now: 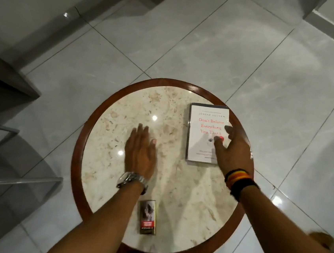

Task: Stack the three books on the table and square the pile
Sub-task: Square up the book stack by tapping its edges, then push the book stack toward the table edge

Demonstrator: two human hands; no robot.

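I see the white book (204, 133) lying flat at the far right of the round table (82, 138), its cover up with red title lettering. It sits on top of a darker edge that shows along its far and left sides, so there is something under it, but I cannot tell how many books lie in that pile; I can count only one cover for certain. My right hand (234, 152) is spread wide over the near right corner of that cover, fingers apart, thumb reaching in over the red mark; it grips nothing, and whether the palm touches the cover I cannot tell. My left hand (140, 152) lies open and flat, palm down, at the middle of the tabletop, well apart from the book and to its left, holding nothing. One small box (148, 217) lies near the table's near edge, just beside my left forearm. I count one wristwatch (131, 180) on the left wrist and one banded wrap (238, 180) on the right.
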